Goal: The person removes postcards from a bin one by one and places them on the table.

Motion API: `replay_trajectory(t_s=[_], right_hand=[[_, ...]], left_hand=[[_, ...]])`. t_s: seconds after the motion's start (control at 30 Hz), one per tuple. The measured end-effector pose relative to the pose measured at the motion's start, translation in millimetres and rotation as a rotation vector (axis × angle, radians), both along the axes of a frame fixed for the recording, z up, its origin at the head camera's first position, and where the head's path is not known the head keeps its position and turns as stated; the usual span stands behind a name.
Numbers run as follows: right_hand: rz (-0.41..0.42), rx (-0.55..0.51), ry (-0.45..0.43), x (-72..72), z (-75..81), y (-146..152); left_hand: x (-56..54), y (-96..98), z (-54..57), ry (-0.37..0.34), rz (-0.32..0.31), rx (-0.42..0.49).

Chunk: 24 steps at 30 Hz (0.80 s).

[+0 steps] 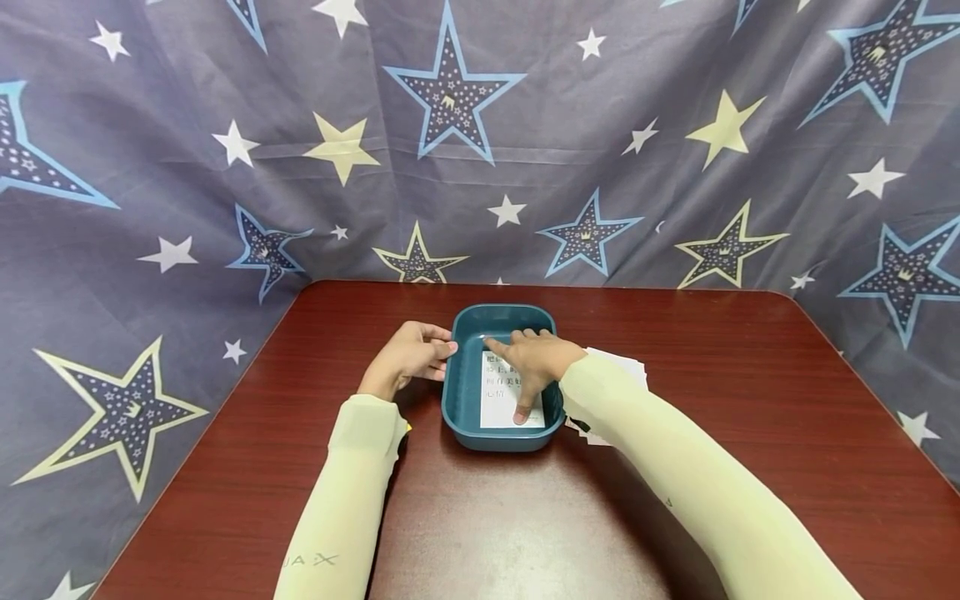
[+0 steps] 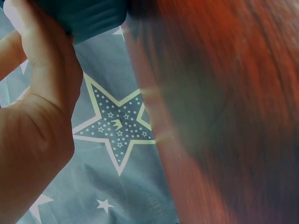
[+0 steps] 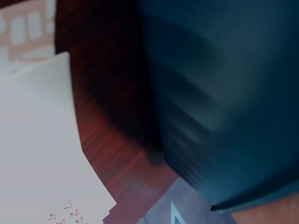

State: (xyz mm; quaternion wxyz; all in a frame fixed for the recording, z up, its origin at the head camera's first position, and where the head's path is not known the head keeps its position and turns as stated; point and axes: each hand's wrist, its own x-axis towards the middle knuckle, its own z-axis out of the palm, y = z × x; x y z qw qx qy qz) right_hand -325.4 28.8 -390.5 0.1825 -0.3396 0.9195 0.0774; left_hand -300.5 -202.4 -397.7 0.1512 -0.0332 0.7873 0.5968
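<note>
A dark teal plastic bin [image 1: 462, 392] stands on the table, its long sides running front to back. Inside it lies a white card [image 1: 495, 412] printed with dark characters, partly covered by my right hand [image 1: 532, 360]. The right thumb reaches the card's near part while the forefinger extends towards its far edge, fingers spread. At the bin's left side my left hand [image 1: 412, 354] holds the rim, thumb at the top edge and fingers along the outer wall. The left wrist view shows that hand [image 2: 42, 93] against the bin's outer wall [image 2: 96, 18].
White papers or cards [image 1: 630, 367] lie right of the bin, partly under the right forearm; the right wrist view shows these papers [image 3: 37, 140] close by. A small yellow item [image 1: 408, 427] shows by the left sleeve. Behind the reddish-brown table [image 1: 750, 400] hangs a star-patterned cloth [image 1: 510, 100].
</note>
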Motion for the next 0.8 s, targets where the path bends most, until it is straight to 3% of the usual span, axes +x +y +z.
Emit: replay_trajectory(t_s=[0.43,0.8], right_hand=[[-0.014,0.062,0.014,0.4,-0.3,-5.0],[-0.003,0.043,0.026,0.3,-2.3,-3.7]], left_hand=[[-1.6,-0.9,-1.9,-0.001,0.000,0.000],[-2.0,-0.7,-3.0,-0.002,0.007,0.008]])
